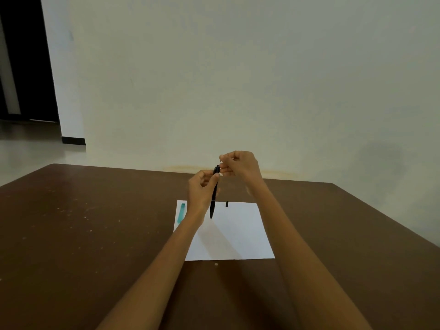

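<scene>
The left hand [202, 189] is raised above the table with its fingers curled round a slim black plastic pen [214, 200], gripping the upper half of the barrel between thumb and forefinger. The pen hangs nearly upright, its pointed tip well below those fingers and in the air over the sheet. The right hand [240, 166] is just above and to the right, fingers bent in close together. Their tips pinch at the pen's top end, right against the left thumb, though the exact contact there is too small to make out. Beneath both sets of fingers lies a white rectangular sheet of paper [234, 236], flat on the brown wooden table [71, 222]. A small teal plastic tube-like piece [182, 212] lies on the sheet's left edge, below and left of the left fingers. A short black plastic piece [227, 204] sits at the sheet's far edge, directly below the right fingers. Behind the fingers rises a plain pale wall [238, 79].
</scene>
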